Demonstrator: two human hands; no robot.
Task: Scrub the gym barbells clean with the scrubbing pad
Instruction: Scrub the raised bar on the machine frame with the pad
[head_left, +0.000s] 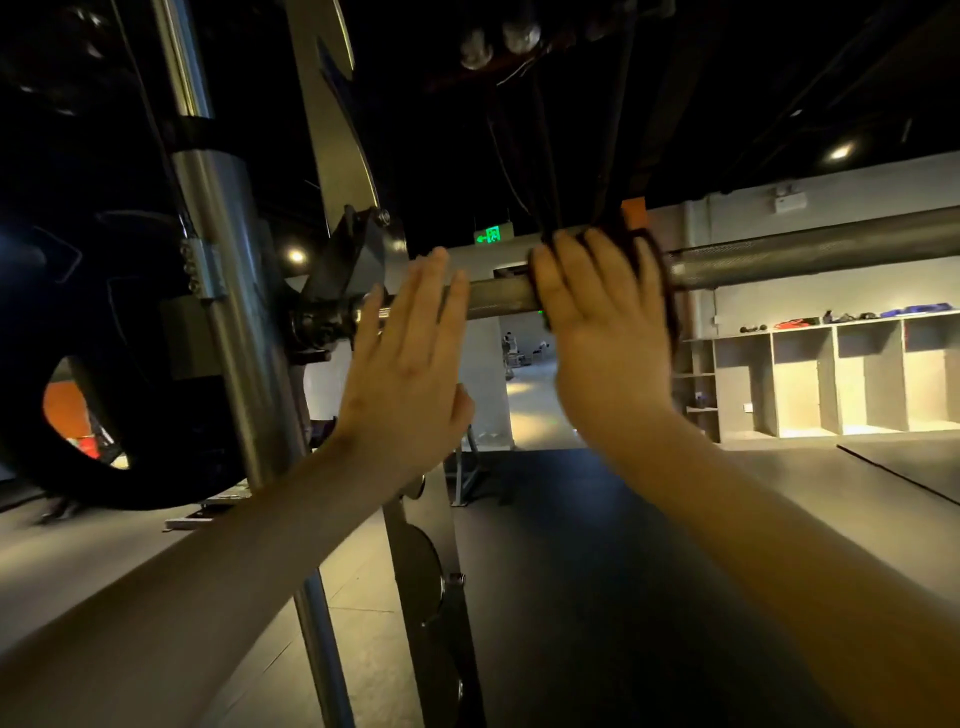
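1. One barbell (805, 249) lies level across the view. The right grip (597, 322) presses flat on it, fingers spread and nearly straight, not curled round the bar.
2. One dark scrubbing pad (666, 280) sits between the right grip and the bar; its edge shows past the fingertips and on the side away from the left grip.
3. The left grip (410, 353) is also flat with straight fingers close together, just beside the right grip. Its fingertips lie over the bar; whether they touch it I cannot tell.
4. Beyond the right grip the knurled bar runs bare to the frame's edge. Between the two grips only a short stretch of bar shows.
5. Just past the left grip the bar ends at a black hook bracket (343, 265) against an upright steel post (228, 312); one dark weight plate (78, 374) hangs farther out.
6. Dark straps (545, 156) hang down to the bar directly above the right grip.
7. Far behind, open shelving (831, 374) stands against the wall, and dark floor (571, 571) spreads below both arms.
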